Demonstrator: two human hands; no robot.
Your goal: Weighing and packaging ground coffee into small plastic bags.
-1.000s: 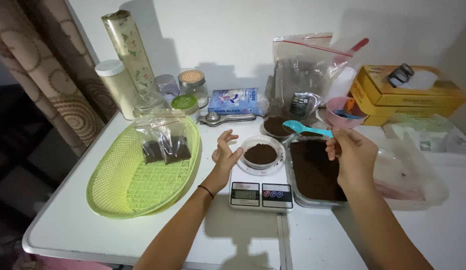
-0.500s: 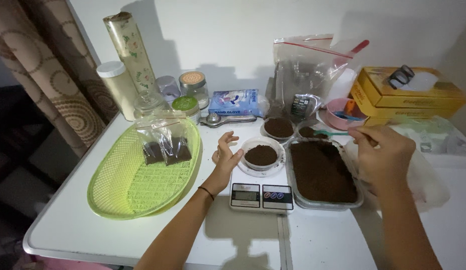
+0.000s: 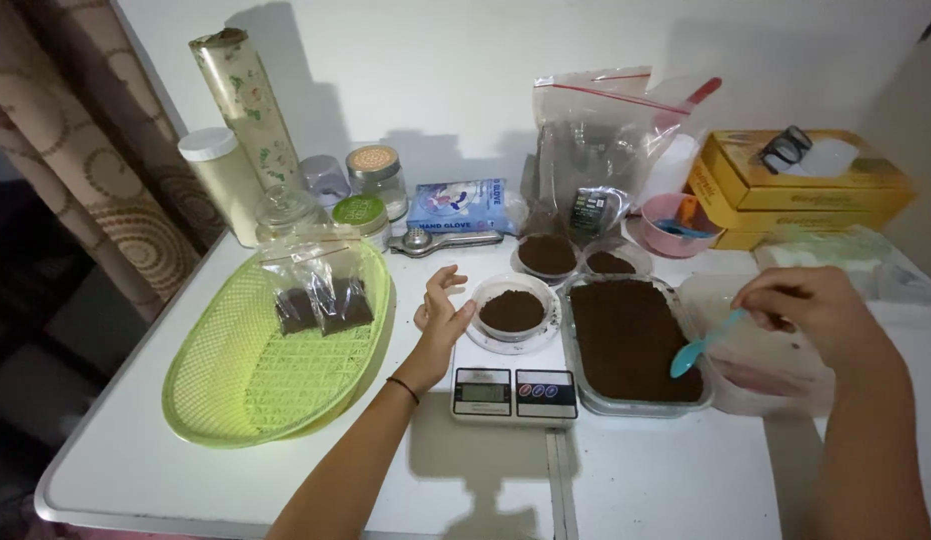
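Note:
My right hand [image 3: 812,312] grips a turquoise plastic spoon [image 3: 698,345], its bowl pointing down over the right edge of a clear tray [image 3: 637,404] filled with dark brown powder. A small clear bowl [image 3: 513,312] with the same powder sits on a white digital scale [image 3: 513,392]. Beside that bowl's left rim rests my left hand [image 3: 441,317], fingers apart and holding nothing.
A lime-green oval basket [image 3: 247,392] with small bags of powder lies at the left. Jars, a patterned roll, a glove box, a big zip bag [image 3: 595,150], a pink bowl and yellow boxes [image 3: 797,185] line the wall. A clear lid [image 3: 760,360] lies right of the tray.
My right hand has swung with the spoon from above the bowl and tray out to the tray's right edge and lowered. The left hand has stayed by the bowl.

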